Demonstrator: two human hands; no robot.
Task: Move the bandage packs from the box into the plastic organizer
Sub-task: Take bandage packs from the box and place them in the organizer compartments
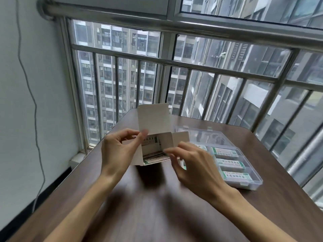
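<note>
- The bandage packs point(154, 157) sit as a stack in the open end of a white cardboard box point(135, 154), their green-printed edges sticking out toward the person.
- The box lies near the middle of the dark wooden worktop point(148, 198), its lid flap point(153, 117) standing upright and a side flap point(167, 141) folded outward.
- The left hand point(117, 151) grips the box's left side, thumb and forefinger curled round the base of the lid flap.
- The right hand point(194, 165) reaches to the box's mouth, its fingers point(170, 151) pinching the end of the pack stack.
- Just right of the box stands the clear plastic organizer point(251, 184), lid point(206, 135) laid open behind it.
- Several more packs point(232, 162) already lie in its compartments, one per slot.
- Beyond the worktop a metal railing point(192, 65) runs across a window onto tower blocks; a thin cable point(35, 105) hangs down the left wall.
</note>
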